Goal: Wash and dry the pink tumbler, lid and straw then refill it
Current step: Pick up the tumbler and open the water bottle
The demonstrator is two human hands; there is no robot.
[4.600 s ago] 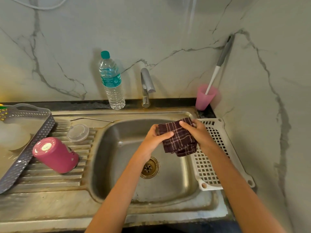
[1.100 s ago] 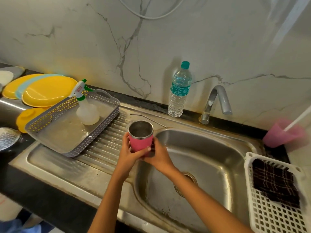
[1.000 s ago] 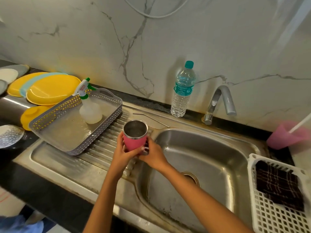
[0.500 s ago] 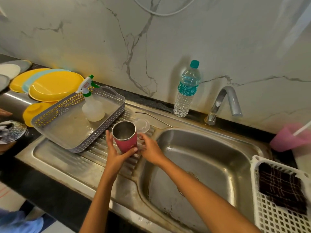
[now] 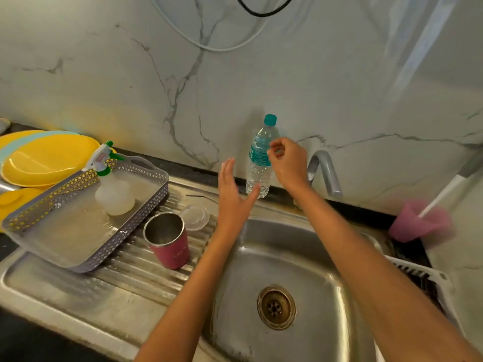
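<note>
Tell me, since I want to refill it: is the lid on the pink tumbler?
No, the pink tumbler stands open, and the clear lid lies beside it.

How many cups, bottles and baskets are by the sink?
Cups: 2, the pink tumbler and the pink cup.
Bottles: 2, the water bottle and the spray bottle.
Baskets: 2, the grey basket and the white basket.
Total: 6.
</note>
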